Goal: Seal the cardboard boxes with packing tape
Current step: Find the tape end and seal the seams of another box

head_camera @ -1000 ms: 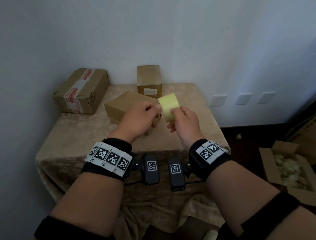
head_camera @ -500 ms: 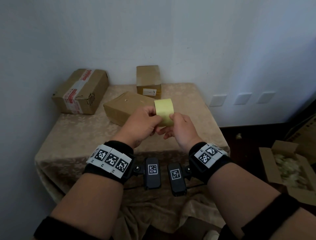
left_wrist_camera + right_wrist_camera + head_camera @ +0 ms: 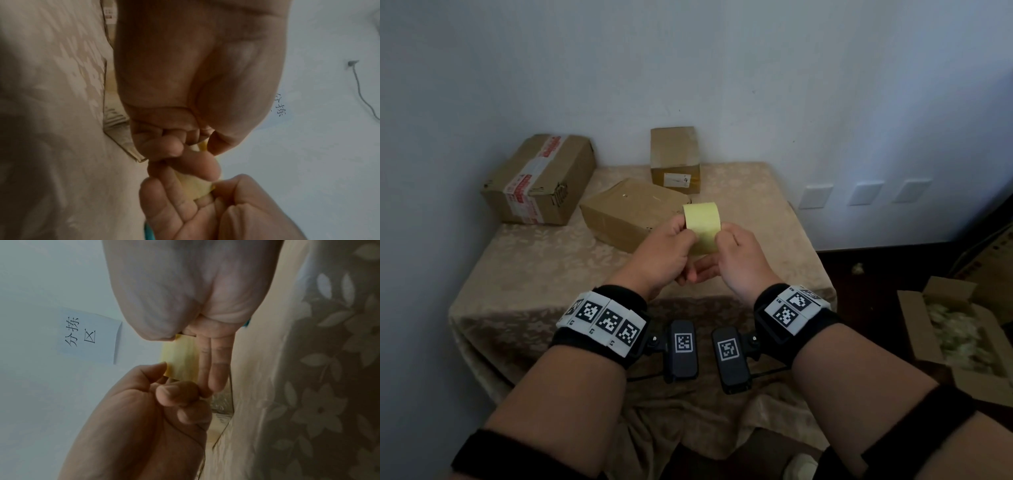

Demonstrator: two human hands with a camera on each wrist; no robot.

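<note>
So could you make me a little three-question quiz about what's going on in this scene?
1. True or false: the yellow tape roll is lying on the table.
2. How many cardboard boxes stand on the table? A) one B) three C) five
3. Fill in: the box with red-printed tape is at the table's far ____ corner.

Key:
1. False; the left hand and right hand both hold it in the air.
2. B
3. left
</note>
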